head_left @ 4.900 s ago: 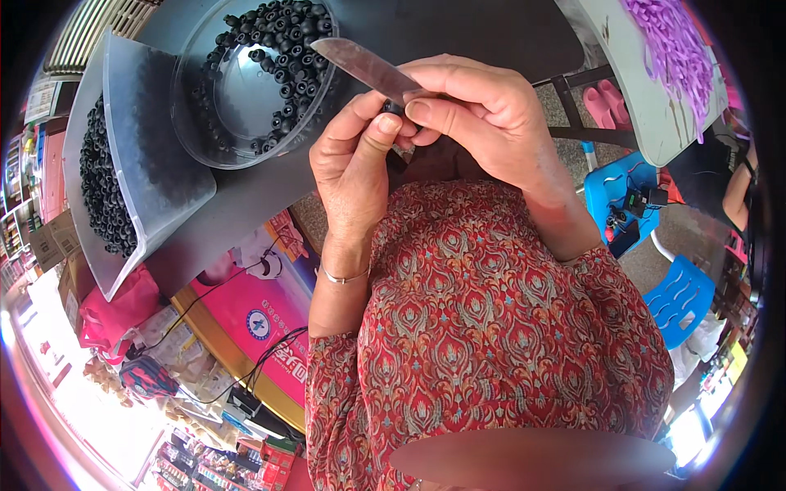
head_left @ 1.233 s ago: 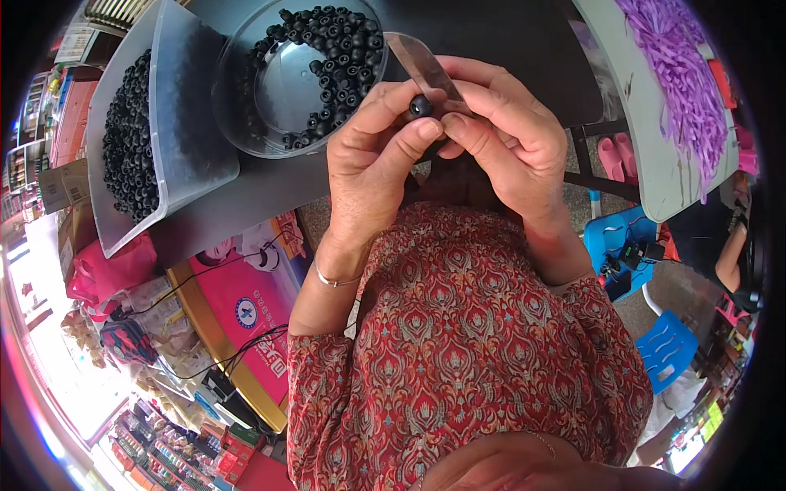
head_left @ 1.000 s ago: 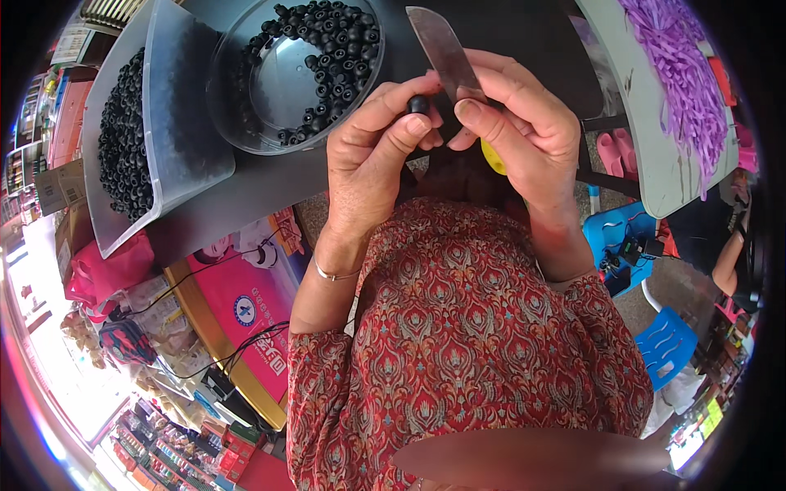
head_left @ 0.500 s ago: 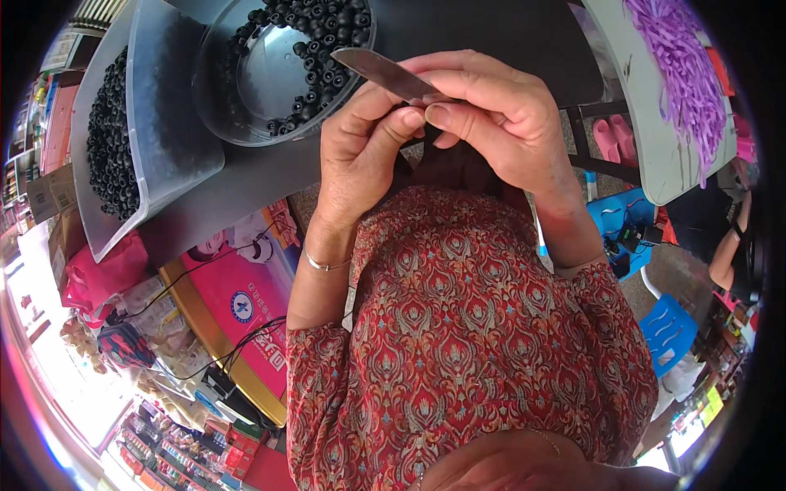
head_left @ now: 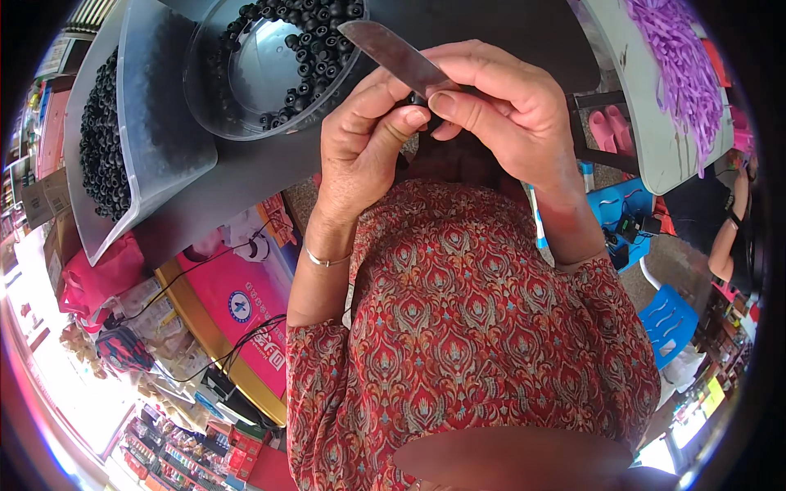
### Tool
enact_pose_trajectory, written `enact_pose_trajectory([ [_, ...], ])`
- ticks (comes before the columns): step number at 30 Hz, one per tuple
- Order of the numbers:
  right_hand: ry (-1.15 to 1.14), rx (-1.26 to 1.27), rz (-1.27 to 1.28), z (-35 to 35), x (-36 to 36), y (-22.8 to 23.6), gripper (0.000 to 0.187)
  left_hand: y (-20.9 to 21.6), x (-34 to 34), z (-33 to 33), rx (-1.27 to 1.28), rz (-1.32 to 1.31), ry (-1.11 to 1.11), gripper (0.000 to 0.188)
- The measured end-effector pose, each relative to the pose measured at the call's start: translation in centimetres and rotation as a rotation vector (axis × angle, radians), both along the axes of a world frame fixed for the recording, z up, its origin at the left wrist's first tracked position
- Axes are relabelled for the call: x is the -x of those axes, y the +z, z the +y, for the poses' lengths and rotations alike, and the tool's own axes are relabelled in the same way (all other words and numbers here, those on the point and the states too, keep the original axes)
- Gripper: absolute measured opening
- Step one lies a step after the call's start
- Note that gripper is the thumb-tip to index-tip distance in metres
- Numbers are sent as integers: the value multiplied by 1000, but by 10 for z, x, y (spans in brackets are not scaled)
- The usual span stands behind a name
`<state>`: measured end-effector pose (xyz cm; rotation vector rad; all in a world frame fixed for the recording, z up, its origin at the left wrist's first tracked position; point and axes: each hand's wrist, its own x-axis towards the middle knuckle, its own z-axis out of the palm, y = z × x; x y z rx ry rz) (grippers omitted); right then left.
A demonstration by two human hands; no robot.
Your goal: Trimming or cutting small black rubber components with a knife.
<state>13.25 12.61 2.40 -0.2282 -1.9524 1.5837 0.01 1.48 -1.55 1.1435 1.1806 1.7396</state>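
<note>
My right hand (head_left: 512, 119) is closed on a knife, whose grey metal blade (head_left: 389, 56) points up and left over my left fingers. The handle is hidden in the palm. In my left hand (head_left: 364, 143), thumb and fingers pinch a small black round piece (head_left: 415, 99), mostly covered by the fingertips. Both thumbs almost meet at this piece, close to the base of the blade. Just beyond the left hand stands a clear round tub (head_left: 193, 98) with many small black hollow pieces (head_left: 307, 69) inside, heaped toward its far and right side.
Left of the tub, a translucent bin (head_left: 168, 139) holds more black pieces (head_left: 104, 147). Both stand on a dark table (head_left: 246, 176). At right, purple strips (head_left: 675, 69) lie on a pale table (head_left: 647, 155). Blue chairs (head_left: 667, 327) and another person's arm (head_left: 729, 237) are lower right.
The knife blade has tilted more steeply upward, and my right hand has shifted slightly. The black piece between the fingertips now shows more. My left hand keeps its pinch.
</note>
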Motion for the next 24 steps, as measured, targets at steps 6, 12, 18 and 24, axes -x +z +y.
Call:
enact_pose_trajectory([
  [6, -4, 173, 57, 4, 7, -9, 18, -5, -2, 0, -70, -74, -23, 31],
  [12, 3, 278, 20, 5, 7, -11, 18, -4, 0, 4, -102, -184, -90, 31],
  [18, 27, 349, 68, 5, 8, -12, 19, -7, 3, 3, -89, -224, -116, 31],
  [24, 41, 269, 41, 3, 7, -4, 20, -12, 4, 2, -53, -303, -90, 30],
])
